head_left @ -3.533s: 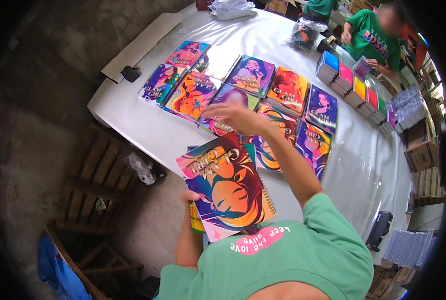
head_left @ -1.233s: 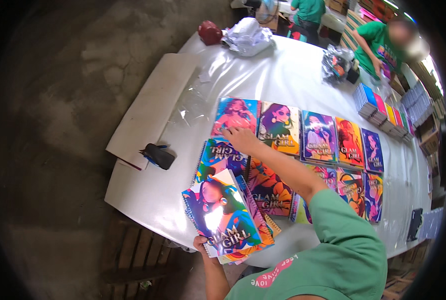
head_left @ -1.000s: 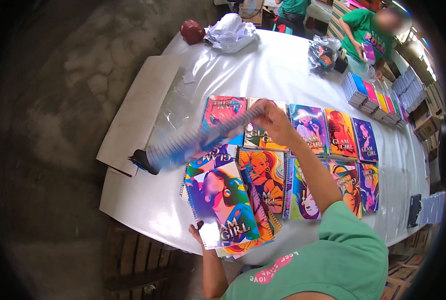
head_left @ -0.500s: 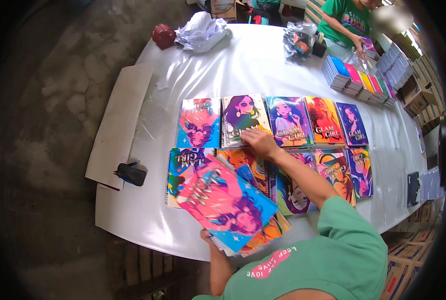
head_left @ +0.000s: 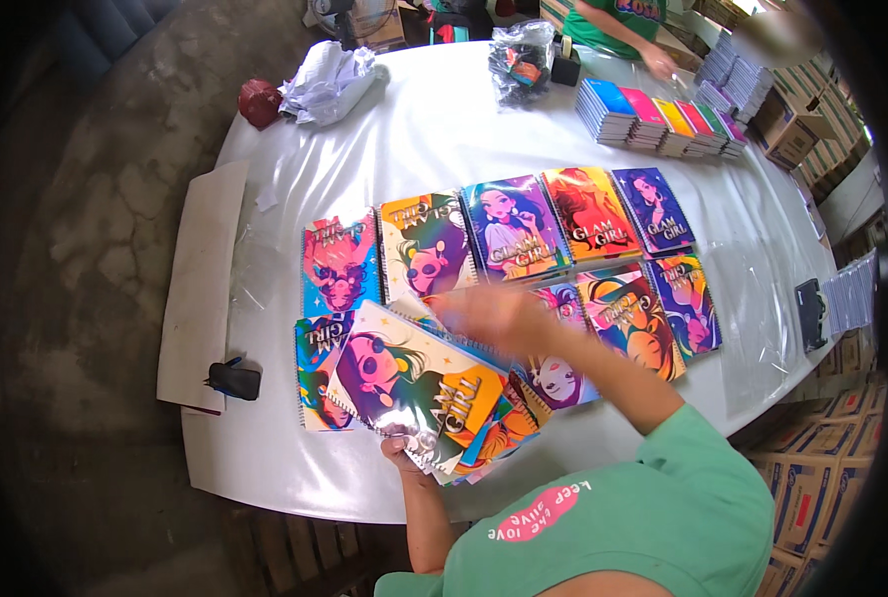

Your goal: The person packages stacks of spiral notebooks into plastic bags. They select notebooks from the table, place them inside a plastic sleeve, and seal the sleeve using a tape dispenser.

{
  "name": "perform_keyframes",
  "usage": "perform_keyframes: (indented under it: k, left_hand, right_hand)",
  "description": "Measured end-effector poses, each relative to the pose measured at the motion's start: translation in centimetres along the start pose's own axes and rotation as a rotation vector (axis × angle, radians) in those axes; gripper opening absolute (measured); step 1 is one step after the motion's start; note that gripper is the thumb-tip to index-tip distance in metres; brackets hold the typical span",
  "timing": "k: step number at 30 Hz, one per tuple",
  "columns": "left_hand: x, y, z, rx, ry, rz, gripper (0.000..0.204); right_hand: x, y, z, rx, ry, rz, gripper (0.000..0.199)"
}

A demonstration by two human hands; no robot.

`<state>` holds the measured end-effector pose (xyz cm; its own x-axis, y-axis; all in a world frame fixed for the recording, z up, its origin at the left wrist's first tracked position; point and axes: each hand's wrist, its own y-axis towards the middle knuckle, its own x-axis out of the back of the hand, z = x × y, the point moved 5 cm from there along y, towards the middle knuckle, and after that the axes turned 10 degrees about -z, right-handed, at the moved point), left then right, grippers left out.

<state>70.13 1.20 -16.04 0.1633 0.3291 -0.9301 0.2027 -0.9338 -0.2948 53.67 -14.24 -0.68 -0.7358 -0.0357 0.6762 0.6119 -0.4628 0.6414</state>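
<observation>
Since half a second ago, the fanned stack in the left hand has swung so that a pale cover with a sunglassed figure now lies on top, and the right hand has drawn back from the far row toward that stack.

Head view: the left hand is closed around the lower spiral edge of a fanned stack of glossy, colourfully illustrated spiral-bound notebooks, held over the near edge of the white plastic-covered worktop. The right hand is motion-blurred just above the stack's far corner; whether its grip is open or closed I cannot tell. Two rows of the same kind of notebook lie flat mid-worktop, the far row five across, the near row partly hidden by the arm and stack. At the left edge rest a flat grey card sheet and a small black object.

The notebooks look light and fairly stiff, but their shiny covers would slide over each other easily, so the fan is best pinched at the wire spine, and single copies lifted by a free corner.

At the far edge, another person's hand is near a row of bright stacked notebooks.
</observation>
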Motion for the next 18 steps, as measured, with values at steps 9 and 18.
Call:
perform_keyframes:
  k: [9, 18]
  left_hand:
    - [-2.3, 0.9, -0.2, -0.023, 0.193, -0.099, 0.076]
    - [-3.1, 1.3, 6.9, 0.124, 0.119, -0.128, 0.072]
  right_hand:
    - [4.2, -7.8, -12.1, -0.391, 0.064, -0.407, 0.017]
    - [10.4, -2.4, -7.1, -0.27, 1.03, -0.118, 0.016]
